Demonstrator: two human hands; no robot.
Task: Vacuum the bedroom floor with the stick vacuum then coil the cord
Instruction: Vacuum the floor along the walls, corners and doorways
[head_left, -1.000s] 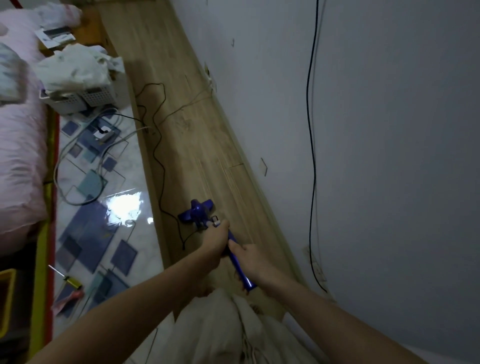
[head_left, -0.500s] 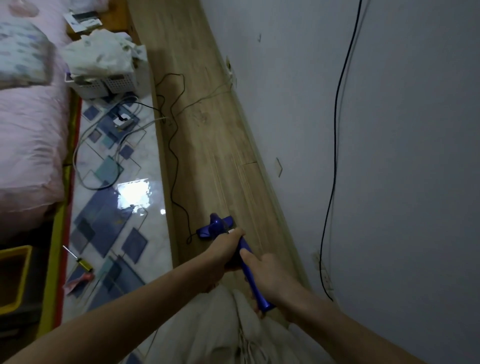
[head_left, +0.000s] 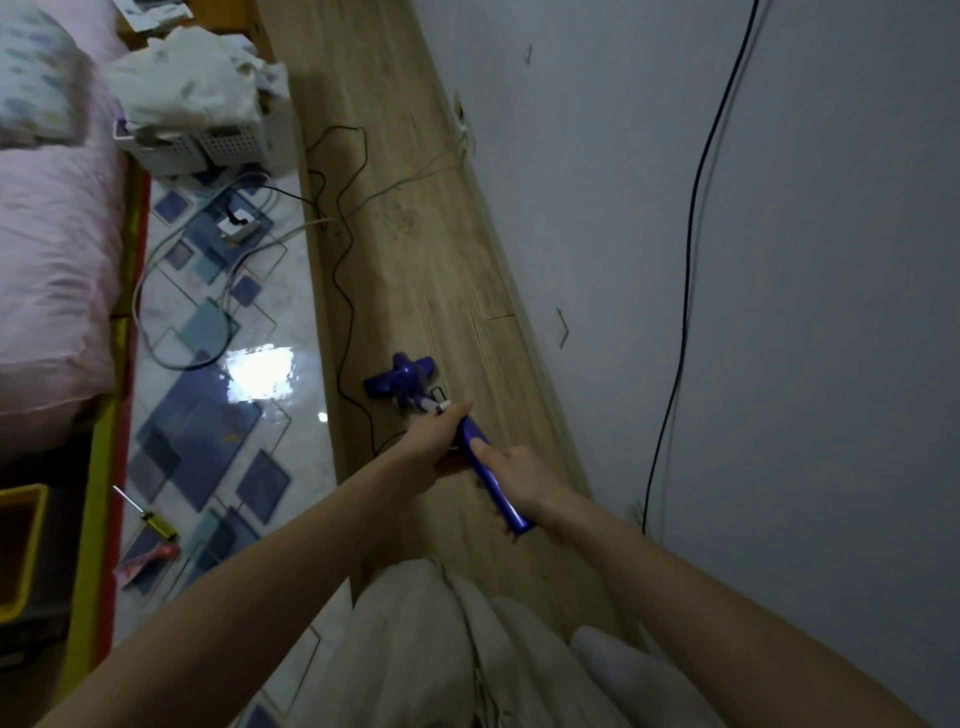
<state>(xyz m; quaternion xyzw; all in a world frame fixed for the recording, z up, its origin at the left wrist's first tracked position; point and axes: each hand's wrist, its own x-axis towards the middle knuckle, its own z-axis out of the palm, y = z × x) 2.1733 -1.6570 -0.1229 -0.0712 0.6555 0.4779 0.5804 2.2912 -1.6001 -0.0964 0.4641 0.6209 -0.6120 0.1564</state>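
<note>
I hold a blue stick vacuum (head_left: 491, 480) with both hands over a strip of wooden floor (head_left: 415, 260) beside the wall. Its blue floor head (head_left: 400, 382) rests on the wood just ahead of my hands. My left hand (head_left: 434, 444) grips the shaft lower down, near the white collar. My right hand (head_left: 522, 480) grips the handle end behind it. The vacuum's thin black cord (head_left: 345, 291) snakes along the left edge of the wood, away toward the far end.
A glossy patterned tile floor (head_left: 208, 441) lies left of the wood, with grey cables (head_left: 156, 291) and a power strip (head_left: 236, 226). A white basket of laundry (head_left: 202, 114), a pink bed (head_left: 52, 270), a screwdriver (head_left: 148, 517) and a yellow bin (head_left: 21, 545) lie left. A black cable (head_left: 685, 291) hangs on the wall.
The view has shifted, so the vacuum head and my hands sit further right in frame. My grip on the vacuum is unchanged.
</note>
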